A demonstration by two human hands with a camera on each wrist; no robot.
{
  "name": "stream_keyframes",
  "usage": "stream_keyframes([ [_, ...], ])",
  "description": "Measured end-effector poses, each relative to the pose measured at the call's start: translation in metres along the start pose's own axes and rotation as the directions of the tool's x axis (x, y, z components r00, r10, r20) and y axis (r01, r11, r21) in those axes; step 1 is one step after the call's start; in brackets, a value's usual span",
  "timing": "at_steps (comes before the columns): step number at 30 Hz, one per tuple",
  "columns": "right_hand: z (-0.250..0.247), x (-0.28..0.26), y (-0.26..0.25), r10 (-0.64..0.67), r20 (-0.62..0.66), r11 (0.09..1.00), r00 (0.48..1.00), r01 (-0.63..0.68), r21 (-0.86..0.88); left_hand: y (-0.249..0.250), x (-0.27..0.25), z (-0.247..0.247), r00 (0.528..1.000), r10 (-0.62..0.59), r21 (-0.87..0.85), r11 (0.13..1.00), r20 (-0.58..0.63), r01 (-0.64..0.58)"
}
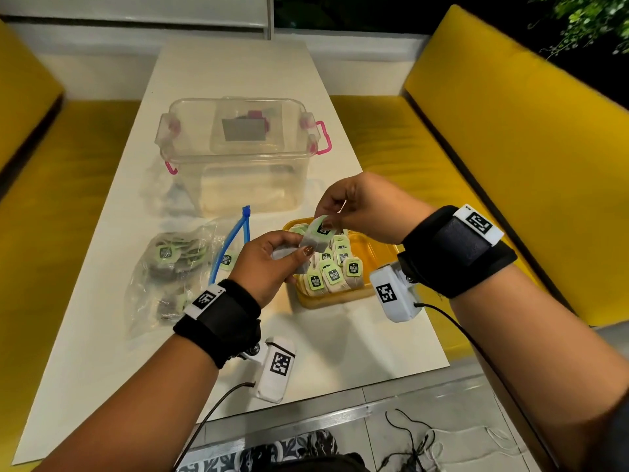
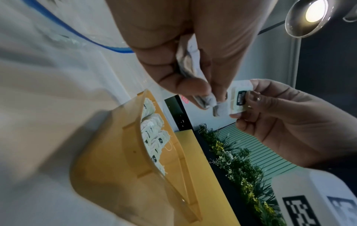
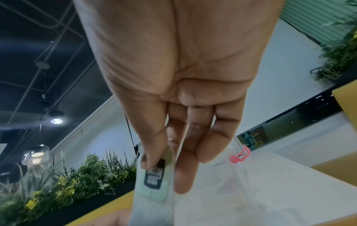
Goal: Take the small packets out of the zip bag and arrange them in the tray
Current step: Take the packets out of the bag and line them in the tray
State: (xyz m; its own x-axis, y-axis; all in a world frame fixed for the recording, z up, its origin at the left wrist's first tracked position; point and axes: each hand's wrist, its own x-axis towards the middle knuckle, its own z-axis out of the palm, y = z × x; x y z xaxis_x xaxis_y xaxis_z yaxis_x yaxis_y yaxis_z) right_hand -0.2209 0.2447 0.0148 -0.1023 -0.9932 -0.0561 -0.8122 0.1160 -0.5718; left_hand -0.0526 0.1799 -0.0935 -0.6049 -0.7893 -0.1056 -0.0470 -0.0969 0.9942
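Above the yellow tray (image 1: pixel 371 248) both hands work on small tea-bag packets. My left hand (image 1: pixel 269 260) grips a bunch of grey packets (image 2: pixel 187 64) between thumb and fingers. My right hand (image 1: pixel 354 206) pinches the green-tagged top of one packet (image 1: pixel 321 233), which still touches the bunch; the tag (image 3: pixel 154 178) shows under my thumb in the right wrist view. Several tagged packets (image 1: pixel 335 272) stand in rows in the tray's left part. The clear zip bag (image 1: pixel 170 270) with a blue zip strip (image 1: pixel 238 233) lies left of the tray, with several packets inside.
A clear plastic box (image 1: pixel 238 148) with pink latches stands further back on the white table (image 1: pixel 238 69). Yellow benches (image 1: pixel 510 131) flank the table. The tray (image 2: pixel 119 168) fills the lower left of the left wrist view. Cables lie on the floor (image 1: pixel 425 444) near me.
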Motion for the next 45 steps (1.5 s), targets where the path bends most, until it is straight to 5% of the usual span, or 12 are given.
stream_keyframes([
  [6, 0.000, 0.004, 0.027, 0.142, 0.083, 0.946, 0.986, -0.111, -0.304, -0.008, 0.001, 0.002, 0.998, -0.060, 0.036, 0.998, -0.011, 0.061],
  [11, 0.018, 0.000, 0.052, 0.341, 0.311, 0.860, 0.887, -0.161, -0.485, -0.014, -0.001, 0.003, 0.995, -0.100, 0.031, 0.994, -0.022, 0.101],
  [16, 0.039, 0.007, 0.062, 0.414, 0.406, 0.798, 0.815, -0.111, -0.593, -0.014, -0.002, 0.003, 0.995, -0.096, 0.023, 0.995, -0.024, 0.097],
  [28, 0.054, 0.028, 0.067, 0.423, 0.359, 0.786, 0.832, -0.139, -0.603, -0.006, -0.005, -0.002, 0.982, -0.191, -0.165, 0.968, 0.000, 0.189],
  [32, 0.042, 0.027, 0.059, 0.336, 0.248, 0.806, 0.909, -0.141, -0.574, -0.003, -0.003, -0.001, 0.966, -0.257, -0.266, 0.932, -0.005, 0.246],
  [36, 0.034, 0.016, 0.032, 0.084, 0.142, 0.944, 0.986, -0.034, -0.327, -0.001, -0.001, 0.003, 0.965, -0.261, -0.302, 0.920, 0.001, 0.250],
  [40, 0.045, 0.006, 0.001, -0.098, 0.142, 0.965, 0.985, 0.129, -0.227, 0.005, -0.002, 0.009, 0.966, -0.256, -0.392, 0.886, 0.030, 0.247],
  [45, 0.072, 0.002, -0.009, -0.101, 0.126, 0.959, 0.987, 0.130, -0.251, 0.009, 0.001, 0.009, 0.950, -0.303, -0.491, 0.818, 0.073, 0.299],
])
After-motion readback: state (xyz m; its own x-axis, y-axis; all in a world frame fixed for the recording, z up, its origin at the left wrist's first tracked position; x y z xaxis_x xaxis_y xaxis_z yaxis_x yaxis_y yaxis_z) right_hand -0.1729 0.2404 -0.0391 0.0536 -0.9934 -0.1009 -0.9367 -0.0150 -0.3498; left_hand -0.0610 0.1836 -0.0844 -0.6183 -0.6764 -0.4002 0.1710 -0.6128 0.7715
